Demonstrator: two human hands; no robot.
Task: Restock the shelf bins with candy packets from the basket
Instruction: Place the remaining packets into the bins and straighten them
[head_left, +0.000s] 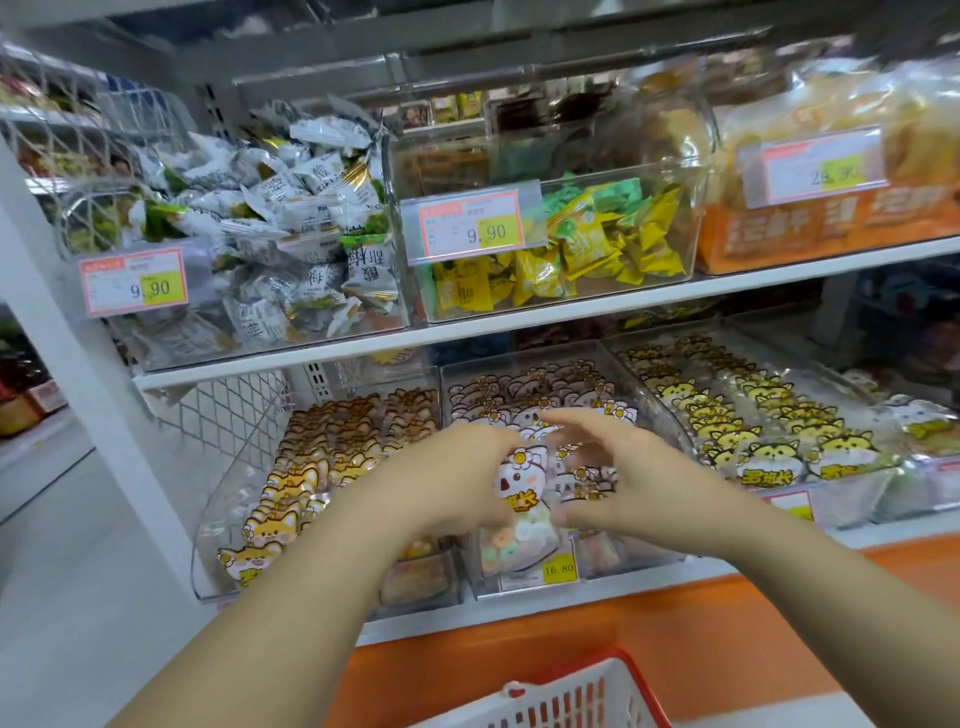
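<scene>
Candy packet (521, 486) pinched between my left hand (447, 480) and right hand (621, 480) at middle bin's (527, 584) front edge; next I seat it upright in the row.

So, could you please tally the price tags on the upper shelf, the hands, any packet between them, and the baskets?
Upper-shelf price tags: 3
Hands: 2
Koala packet between them: 1
Basket: 1
Total: 7
</scene>
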